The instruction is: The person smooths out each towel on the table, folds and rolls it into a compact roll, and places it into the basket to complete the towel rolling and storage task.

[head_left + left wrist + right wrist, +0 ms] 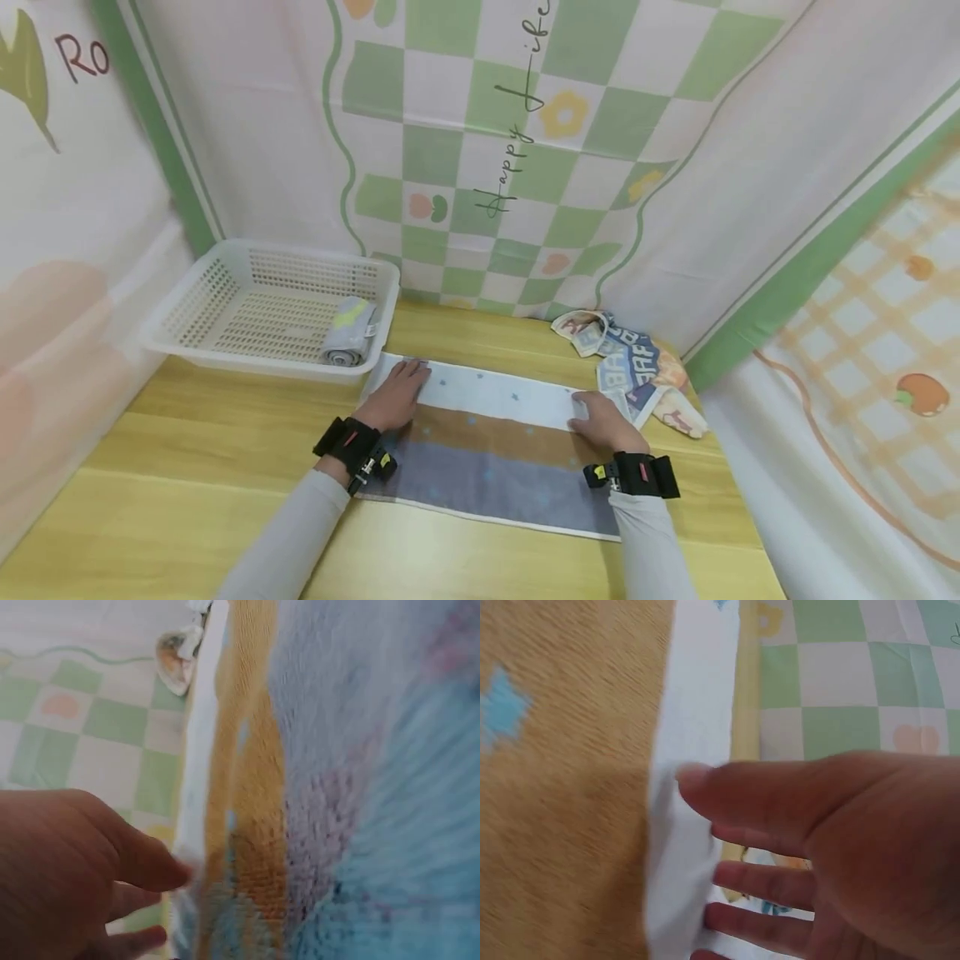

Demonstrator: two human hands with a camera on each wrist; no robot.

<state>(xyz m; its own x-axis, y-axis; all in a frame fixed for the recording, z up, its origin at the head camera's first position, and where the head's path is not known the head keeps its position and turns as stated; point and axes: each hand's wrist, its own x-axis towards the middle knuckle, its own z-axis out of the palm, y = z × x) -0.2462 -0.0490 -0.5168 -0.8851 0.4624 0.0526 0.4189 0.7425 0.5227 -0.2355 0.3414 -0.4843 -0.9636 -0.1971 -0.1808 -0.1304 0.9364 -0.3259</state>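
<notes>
A striped towel (483, 483) with white, brown and grey-blue bands and small stars lies spread on the table. My left hand (393, 396) is at its far left corner. In the left wrist view the left thumb (161, 862) lies on the white border, with other fingers at the outer edge, pinching it. Toward the far right corner, my right hand (607, 421) holds the same white band. The right wrist view has the right thumb (735, 791) on the white strip and the fingers meeting its edge; their tips are partly hidden.
A white plastic basket (187, 354) stands at the back left, holding a rolled grey towel (348, 333) with a yellow patch. Crumpled printed cloth (633, 362) lies at the back right. Patterned curtains (450, 167) hang behind and on both sides of the wooden table (187, 467).
</notes>
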